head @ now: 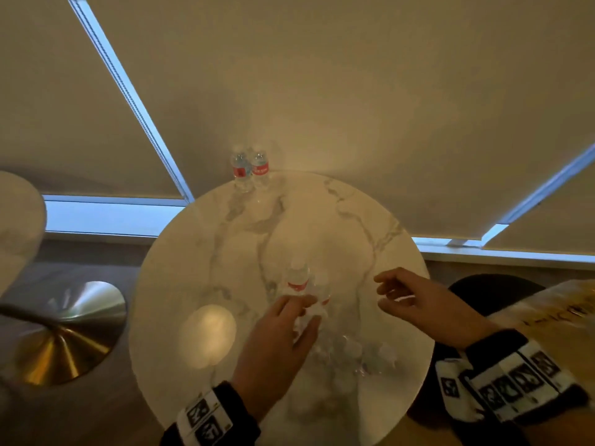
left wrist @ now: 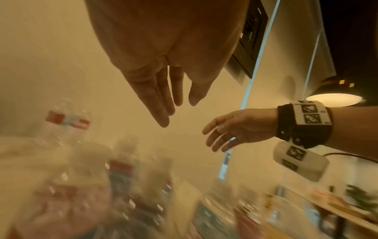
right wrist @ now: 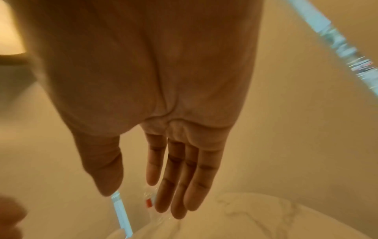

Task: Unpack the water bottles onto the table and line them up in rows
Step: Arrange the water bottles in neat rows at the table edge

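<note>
Both hands empty: left hand (head: 277, 336) and right hand (head: 415, 300) spread over wrapped bottle pack (head: 325, 329) on counter (head: 199, 252). Two bottles (head: 250, 169) at far rim; nudge topples them.

White grey-veined marble table (head: 338, 220) — clear bottles (head: 250, 169), red labels.

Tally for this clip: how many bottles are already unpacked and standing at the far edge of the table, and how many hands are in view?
Unpacked bottles standing at the far edge of the marble table: 2 (left bottle, right bottle)
Hands: 2 (left hand, right hand), neither holding anything
Total: 4
The pack of bottles near the hands is too blurred to count.
</note>
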`<action>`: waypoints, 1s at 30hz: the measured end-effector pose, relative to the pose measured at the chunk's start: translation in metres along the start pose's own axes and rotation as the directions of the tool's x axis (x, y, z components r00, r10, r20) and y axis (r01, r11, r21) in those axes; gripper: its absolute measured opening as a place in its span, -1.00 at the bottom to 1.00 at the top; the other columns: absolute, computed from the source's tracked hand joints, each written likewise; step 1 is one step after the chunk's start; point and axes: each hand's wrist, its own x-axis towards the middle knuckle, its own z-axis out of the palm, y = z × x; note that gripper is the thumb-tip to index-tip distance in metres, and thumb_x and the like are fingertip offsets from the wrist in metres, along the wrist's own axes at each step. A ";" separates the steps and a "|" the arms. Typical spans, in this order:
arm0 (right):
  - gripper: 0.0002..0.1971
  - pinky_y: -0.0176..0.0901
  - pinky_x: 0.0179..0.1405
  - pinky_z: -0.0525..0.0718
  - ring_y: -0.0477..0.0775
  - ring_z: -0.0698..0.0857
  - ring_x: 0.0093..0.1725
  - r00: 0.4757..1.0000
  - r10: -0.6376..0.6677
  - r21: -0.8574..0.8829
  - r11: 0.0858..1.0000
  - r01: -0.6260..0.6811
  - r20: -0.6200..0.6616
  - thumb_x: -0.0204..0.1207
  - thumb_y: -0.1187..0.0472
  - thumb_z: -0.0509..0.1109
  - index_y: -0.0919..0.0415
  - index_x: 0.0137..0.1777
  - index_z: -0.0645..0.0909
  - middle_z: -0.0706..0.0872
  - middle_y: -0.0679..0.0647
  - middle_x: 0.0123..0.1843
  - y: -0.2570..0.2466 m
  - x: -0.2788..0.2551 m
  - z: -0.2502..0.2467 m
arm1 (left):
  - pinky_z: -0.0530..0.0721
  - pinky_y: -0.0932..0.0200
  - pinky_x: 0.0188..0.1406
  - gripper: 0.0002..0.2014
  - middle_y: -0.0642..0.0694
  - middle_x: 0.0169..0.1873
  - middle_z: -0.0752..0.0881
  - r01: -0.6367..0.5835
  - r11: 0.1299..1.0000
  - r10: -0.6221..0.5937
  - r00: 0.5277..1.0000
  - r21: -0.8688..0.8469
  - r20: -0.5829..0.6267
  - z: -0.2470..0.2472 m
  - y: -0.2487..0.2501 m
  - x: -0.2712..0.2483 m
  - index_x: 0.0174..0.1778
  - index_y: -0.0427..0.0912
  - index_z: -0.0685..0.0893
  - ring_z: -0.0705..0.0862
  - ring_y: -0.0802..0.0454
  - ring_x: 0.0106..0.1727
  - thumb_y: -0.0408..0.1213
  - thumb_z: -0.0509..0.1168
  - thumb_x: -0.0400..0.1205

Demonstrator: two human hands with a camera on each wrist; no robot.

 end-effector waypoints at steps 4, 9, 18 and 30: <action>-0.71 -0.23 -0.01 0.65 -0.16 0.70 -0.07 0.979 -0.103 -0.195 0.971 0.137 0.177 0.54 -0.03 0.43 -0.09 0.24 0.57 0.74 -0.14 -0.02 -0.017 0.065 0.010 | 0.76 0.27 -0.03 -0.79 0.14 0.06 0.72 0.029 0.989 -0.022 0.999 0.142 -0.048 -0.037 -0.012 0.054 0.24 0.05 0.68 0.72 0.24 -0.01 -0.12 0.30 0.70; -0.53 -0.09 -0.05 0.58 0.03 0.62 -0.05 0.918 -0.056 -0.461 0.852 0.249 0.392 0.52 -0.16 0.40 -0.01 0.35 0.48 0.70 0.02 0.09 -0.037 0.124 0.034 | 0.73 0.03 0.11 -0.74 0.03 0.06 0.74 0.031 0.943 -0.084 0.986 0.332 0.146 -0.047 -0.048 0.124 0.30 0.09 0.67 0.72 0.10 -0.02 -0.08 0.31 0.69; -0.65 -0.07 -0.09 0.50 0.11 0.59 -0.07 0.917 -0.091 -0.498 0.816 0.292 0.389 0.51 -0.09 0.40 0.09 0.16 0.50 0.60 0.03 0.01 -0.030 0.161 0.044 | 0.63 0.10 0.09 -0.65 -0.07 0.22 0.52 -0.199 0.900 -0.023 0.868 0.389 0.496 -0.018 -0.087 0.189 0.30 0.00 0.63 0.65 -0.10 0.09 -0.05 0.43 0.61; -0.71 -0.10 -0.11 0.45 0.17 0.63 0.00 0.996 -0.066 -0.525 0.846 0.091 0.066 0.48 -0.02 0.48 0.11 0.06 0.55 0.68 0.10 0.03 -0.030 0.362 -0.026 | 0.59 -0.01 0.20 -0.61 -0.23 0.19 0.58 -0.075 0.921 -0.035 0.962 0.383 0.272 -0.048 -0.112 0.394 0.29 -0.21 0.64 0.62 -0.21 0.17 -0.11 0.43 0.61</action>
